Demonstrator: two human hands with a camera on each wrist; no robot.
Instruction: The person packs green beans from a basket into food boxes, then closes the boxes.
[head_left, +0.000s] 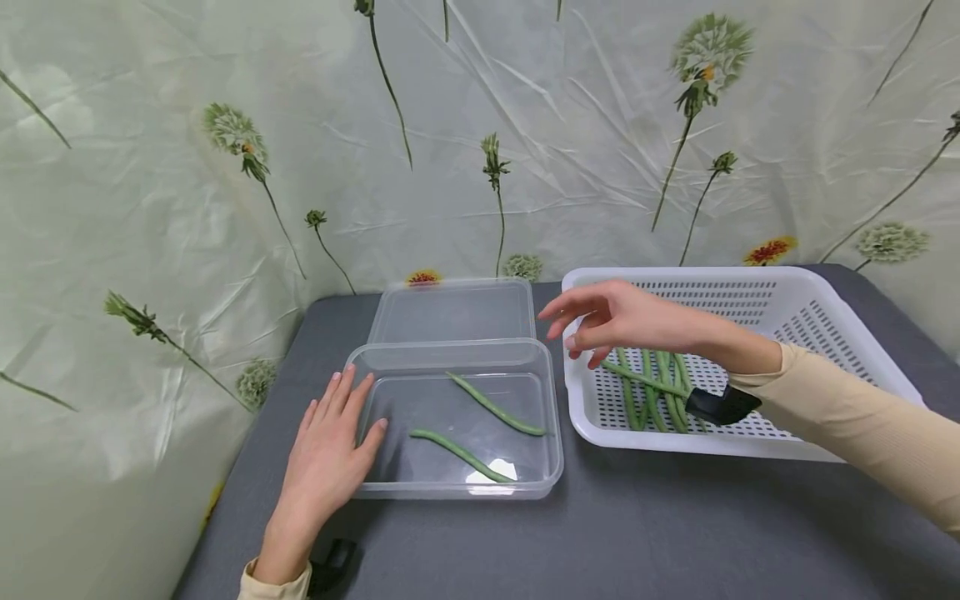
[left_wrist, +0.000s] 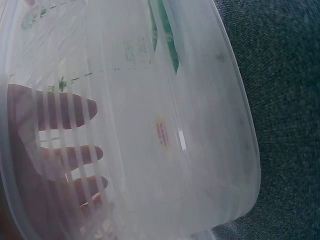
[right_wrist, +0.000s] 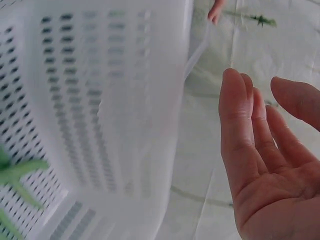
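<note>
Holding your right hand, thumb and fingers apart, over the left edge of the white basket of green beans, you rested your left hand, fingers spread, at the clear container where two beans lay.

A creased, glossy pale sheet printed with long-stemmed flowers spans from nine o'clock over twelve to three, behind the dark grey worktop at six. Its print shows a fluffy seed head at ten o'clock, a larger puff between one and two, and a red-and-yellow bloom near three.
</note>
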